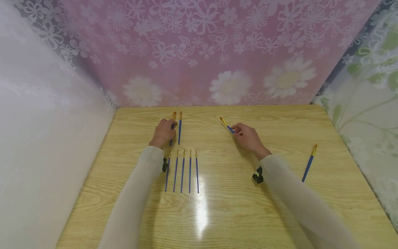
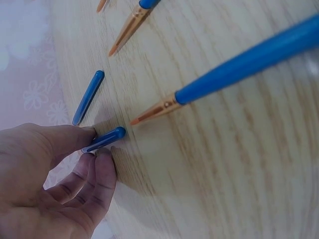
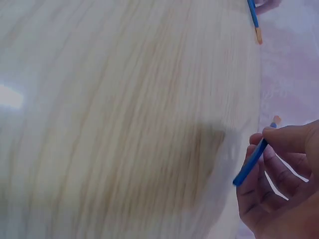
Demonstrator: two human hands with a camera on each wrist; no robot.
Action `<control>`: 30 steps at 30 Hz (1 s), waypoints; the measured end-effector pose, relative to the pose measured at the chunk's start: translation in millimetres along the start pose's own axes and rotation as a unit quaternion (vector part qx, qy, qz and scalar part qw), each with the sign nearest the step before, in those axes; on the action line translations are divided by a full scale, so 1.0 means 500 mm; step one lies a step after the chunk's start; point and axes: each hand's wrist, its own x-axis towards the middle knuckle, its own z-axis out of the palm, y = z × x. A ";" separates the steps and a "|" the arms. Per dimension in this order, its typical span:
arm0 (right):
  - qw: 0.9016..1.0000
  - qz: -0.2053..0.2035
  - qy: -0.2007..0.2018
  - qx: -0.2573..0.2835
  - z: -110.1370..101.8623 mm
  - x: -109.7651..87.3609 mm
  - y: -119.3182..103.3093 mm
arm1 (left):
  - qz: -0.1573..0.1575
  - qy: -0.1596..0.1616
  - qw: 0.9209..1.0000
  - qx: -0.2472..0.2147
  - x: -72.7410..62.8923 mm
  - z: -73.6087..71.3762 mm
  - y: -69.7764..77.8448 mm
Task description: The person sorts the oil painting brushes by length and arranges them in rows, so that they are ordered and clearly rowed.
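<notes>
At the back left of the table my left hand (image 1: 163, 134) pinches the blue handle of a paintbrush (image 2: 108, 139) between thumb and fingers, its brown bristles pointing to the back wall. Just right of it lies a second flat paintbrush (image 1: 179, 128), nearly parallel. My right hand (image 1: 248, 139) holds another paintbrush (image 3: 251, 165) by its blue handle over the middle of the table. That brush slants, its gold ferrule and bristles toward the back left. Nearer the front, several thin paintbrushes (image 1: 183, 173) lie side by side in a row, tips away from me, partly beside my left wrist.
One more flat paintbrush (image 1: 308, 166) lies slanted on the right side of the wood-grain table (image 1: 236, 214). A pink flowered wall covering (image 1: 186, 69) rises at the table's back edge, with pale walls on both sides. Dark straps sit at both wrists.
</notes>
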 end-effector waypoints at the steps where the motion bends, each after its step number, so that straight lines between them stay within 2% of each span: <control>1: 1.000 0.000 -0.002 0.003 0.006 0.002 -0.003 | 0.000 0.000 1.000 0.000 0.000 0.000 0.000; 9: 0.999 0.001 -0.020 0.040 0.051 0.015 -0.040 | 0.006 -0.002 1.000 0.005 0.001 -0.001 0.002; 16: 0.999 -0.011 -0.021 0.037 0.087 0.031 -0.083 | 0.003 0.004 1.000 0.010 -0.005 -0.003 0.005; 21: 0.999 -0.016 -0.036 0.034 0.111 0.041 -0.113 | 0.002 0.006 1.000 0.004 -0.008 -0.005 0.005; 30: 0.995 -0.016 -0.069 0.064 0.133 0.058 -0.162 | 0.001 -0.002 1.000 -0.007 -0.005 -0.007 0.003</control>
